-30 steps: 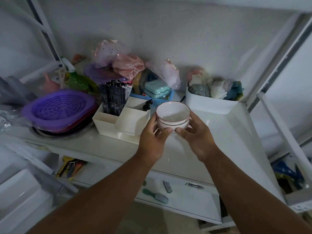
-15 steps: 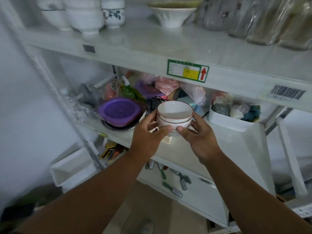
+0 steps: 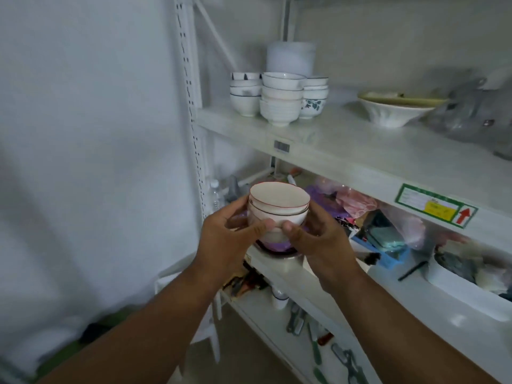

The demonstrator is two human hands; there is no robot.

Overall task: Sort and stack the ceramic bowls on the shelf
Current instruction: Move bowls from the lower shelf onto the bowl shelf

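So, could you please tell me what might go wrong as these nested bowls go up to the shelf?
The two nested red-rimmed white bowls are held only at their sides by the left hand and right hand, so the top one could slide. The white bowl stacks on the upper shelf stand close together; a bump might topple them.

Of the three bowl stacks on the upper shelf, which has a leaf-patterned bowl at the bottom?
The right-hand stack: its bottom bowl carries a dark leaf print.
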